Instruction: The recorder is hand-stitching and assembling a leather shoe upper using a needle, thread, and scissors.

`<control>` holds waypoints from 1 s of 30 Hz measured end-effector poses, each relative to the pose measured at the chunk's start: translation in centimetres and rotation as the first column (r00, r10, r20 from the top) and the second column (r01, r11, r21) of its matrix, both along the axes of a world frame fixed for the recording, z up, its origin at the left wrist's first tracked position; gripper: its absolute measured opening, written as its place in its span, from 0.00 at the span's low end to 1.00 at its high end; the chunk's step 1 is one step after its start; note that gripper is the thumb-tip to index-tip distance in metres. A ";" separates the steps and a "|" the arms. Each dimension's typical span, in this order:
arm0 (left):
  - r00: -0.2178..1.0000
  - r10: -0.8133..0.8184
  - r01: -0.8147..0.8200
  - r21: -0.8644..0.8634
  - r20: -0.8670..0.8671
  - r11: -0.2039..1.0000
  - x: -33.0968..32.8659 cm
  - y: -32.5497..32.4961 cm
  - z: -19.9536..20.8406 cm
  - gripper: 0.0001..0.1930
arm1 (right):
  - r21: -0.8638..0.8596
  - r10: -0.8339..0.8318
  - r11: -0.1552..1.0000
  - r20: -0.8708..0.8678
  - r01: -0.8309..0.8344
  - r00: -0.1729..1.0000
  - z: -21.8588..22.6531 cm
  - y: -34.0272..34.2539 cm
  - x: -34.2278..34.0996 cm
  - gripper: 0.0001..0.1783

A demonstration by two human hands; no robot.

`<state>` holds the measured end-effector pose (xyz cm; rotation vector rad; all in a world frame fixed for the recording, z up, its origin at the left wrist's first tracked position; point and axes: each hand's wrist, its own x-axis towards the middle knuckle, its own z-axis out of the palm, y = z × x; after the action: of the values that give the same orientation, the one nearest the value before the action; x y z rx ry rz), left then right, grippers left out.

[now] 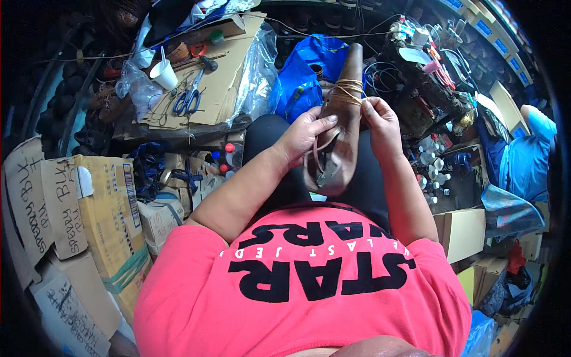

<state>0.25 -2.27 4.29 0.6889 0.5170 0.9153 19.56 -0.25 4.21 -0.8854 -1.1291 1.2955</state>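
A brown leather shoe [341, 156] is held over my lap, its narrow end pointing away and its wide end toward me. Thin tan cord [347, 89] is wound several times around its middle. My left hand [304, 135] grips the shoe along its left side, thumb on top and fingers partly hidden beneath. On the right side, my right hand [382, 124] pinches the cord between thumb and fingertips, close against the leather. A loose strip of leather or lace [319, 156] hangs by the shoe's opening. Whether the cord is tied cannot be seen.
Ahead lie a blue plastic bag [295, 80] and flat cardboard [223, 89] with scissors [188, 100] and a white cup [163, 74]. Cardboard boxes [110, 205] stack at left. A cluttered stand [419, 89] and several small bottles [433, 160] are at right.
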 end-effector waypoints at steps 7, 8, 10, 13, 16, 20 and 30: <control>0.984 0.171 -0.168 0.063 -0.044 0.984 -1.1 2.8 0.2 0.10 | 0.018 0.234 0.971 0.144 -0.239 0.962 2.2 -1.0 1.1 0.15; 0.987 0.153 -0.153 0.011 -0.044 0.988 -1.1 3.3 0.1 0.12 | 0.039 0.223 0.972 0.152 -0.232 0.963 2.3 -1.0 0.9 0.18; 0.993 0.082 -0.073 -0.106 0.084 0.992 -1.1 4.0 -0.2 0.14 | 0.082 0.187 0.976 0.168 -0.203 0.968 2.3 -0.7 0.4 0.21; 0.982 0.013 0.016 -0.151 0.190 0.988 -0.9 4.2 -1.0 0.17 | 0.025 0.188 0.981 0.163 -0.194 0.969 1.9 0.1 0.0 0.22; 0.926 -0.096 0.187 -0.224 0.365 0.957 -0.5 4.1 -1.8 0.18 | -0.034 0.136 0.991 0.144 -0.133 0.980 1.2 0.9 0.1 0.19; 0.934 -0.113 0.202 -0.240 0.338 0.950 0.3 4.1 -2.6 0.14 | 0.147 -0.078 0.989 0.413 0.018 0.907 0.4 1.2 0.7 0.11; 0.209 0.874 0.287 0.882 -0.439 0.374 -3.0 4.7 0.8 0.16 | -0.195 0.406 0.913 0.366 -0.358 0.837 6.8 -3.1 6.1 0.10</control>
<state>-2.74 2.46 5.10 2.3587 1.4298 1.1684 25.70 -3.32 11.03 -1.0830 -1.6297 1.5635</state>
